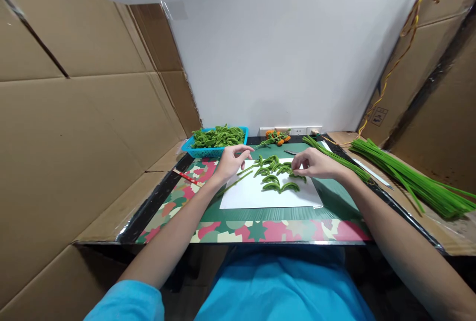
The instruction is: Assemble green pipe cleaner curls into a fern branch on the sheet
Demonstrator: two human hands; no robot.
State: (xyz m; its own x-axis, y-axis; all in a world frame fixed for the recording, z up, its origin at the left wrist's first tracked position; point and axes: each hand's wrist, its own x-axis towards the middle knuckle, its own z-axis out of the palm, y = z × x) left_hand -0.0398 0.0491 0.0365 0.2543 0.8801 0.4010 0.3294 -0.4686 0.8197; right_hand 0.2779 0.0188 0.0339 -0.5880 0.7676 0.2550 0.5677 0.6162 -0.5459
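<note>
Curved green pipe-cleaner leaves (272,187) lie in pairs and small groups on a sheet of white paper (241,199). My right hand (313,163) is over the paper's right side, its thumb and fingers pinched on a green pipe-cleaner leaf (300,178), partly hidden by the fingers. Above the paper's upper left edge hovers my left hand (234,160), fingers curved and apart, with nothing visible in them. Just below it, thin green pipe-cleaner stems (235,183) rest slantwise across the paper's left edge.
A blue basket (204,153) heaped with green leaves stands back left. Orange pipe-cleaner flowers (282,138) lie at the back, near a power strip (298,131). Bundles of long green pipe cleaners (416,177) lie right. A red pen-like stick (187,177) is left. Cardboard walls (92,122) flank the table.
</note>
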